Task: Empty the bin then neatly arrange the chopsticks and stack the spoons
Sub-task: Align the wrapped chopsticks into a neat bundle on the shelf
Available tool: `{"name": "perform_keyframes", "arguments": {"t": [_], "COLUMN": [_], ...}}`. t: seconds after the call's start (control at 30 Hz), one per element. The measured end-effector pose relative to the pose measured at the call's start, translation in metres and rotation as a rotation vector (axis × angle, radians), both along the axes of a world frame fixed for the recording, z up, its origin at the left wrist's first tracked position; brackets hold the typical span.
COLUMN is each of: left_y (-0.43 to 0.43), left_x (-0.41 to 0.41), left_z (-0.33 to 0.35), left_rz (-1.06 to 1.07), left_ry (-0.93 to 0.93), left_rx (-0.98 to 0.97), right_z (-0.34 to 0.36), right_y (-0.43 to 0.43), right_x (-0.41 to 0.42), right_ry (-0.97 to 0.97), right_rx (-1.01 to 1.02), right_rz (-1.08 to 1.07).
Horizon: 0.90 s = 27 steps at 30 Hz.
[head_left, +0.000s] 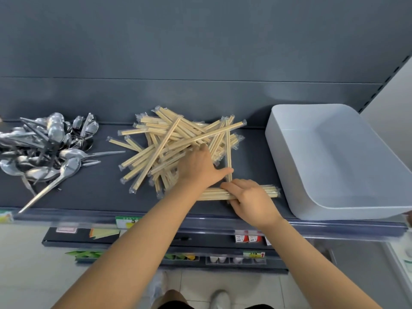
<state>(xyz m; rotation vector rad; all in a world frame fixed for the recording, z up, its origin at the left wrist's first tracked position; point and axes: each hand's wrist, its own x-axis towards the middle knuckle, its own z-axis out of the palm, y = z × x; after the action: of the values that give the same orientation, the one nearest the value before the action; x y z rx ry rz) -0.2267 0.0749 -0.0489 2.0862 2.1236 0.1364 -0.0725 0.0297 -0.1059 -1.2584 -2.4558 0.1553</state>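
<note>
A loose heap of wrapped wooden chopsticks [178, 141] lies mid-shelf. My left hand [200, 168] rests flat on its right side, fingers reaching into the heap, thumb stretched toward one pair [228, 150] lying front to back. In front of the heap a small aligned bundle of chopsticks [270, 191] lies parallel to the shelf edge. My right hand [249, 200] presses down on it, fingers laid over the bundle. A jumble of metal spoons [49, 148] sits at the left. The white plastic bin [334, 161] stands at the right with nothing in it.
The dark grey shelf [93, 195] has a back panel close behind the piles and a front lip with price tags. Lower shelves and a tiled floor show below. The bin overhangs the shelf's front edge slightly.
</note>
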Motion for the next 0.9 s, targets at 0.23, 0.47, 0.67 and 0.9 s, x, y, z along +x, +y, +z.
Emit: {"name": "perform_keyframes", "arguments": {"t": [0.23, 0.47, 0.67, 0.9], "left_y": [0.02, 0.01, -0.012, -0.022], "left_x": [0.017, -0.009, -0.056, -0.077], "left_z": [0.004, 0.009, 0.005, -0.011], "left_rz": [-0.019, -0.281, -0.334, -0.342], "left_ry": [0.057, 0.279, -0.017, -0.454], "left_rx": [-0.085, 0.066, 0.133, -0.306], "right_z": [-0.014, -0.014, -0.008, -0.002], "right_y": [-0.015, -0.016, -0.018, -0.007], "right_x": [0.0, 0.001, -0.003, -0.011], "right_ry": [0.123, 0.168, 0.173, -0.119], "right_rx": [0.124, 0.056, 0.018, 0.204], "right_rz": [-0.111, -0.169, -0.215, -0.185]}}
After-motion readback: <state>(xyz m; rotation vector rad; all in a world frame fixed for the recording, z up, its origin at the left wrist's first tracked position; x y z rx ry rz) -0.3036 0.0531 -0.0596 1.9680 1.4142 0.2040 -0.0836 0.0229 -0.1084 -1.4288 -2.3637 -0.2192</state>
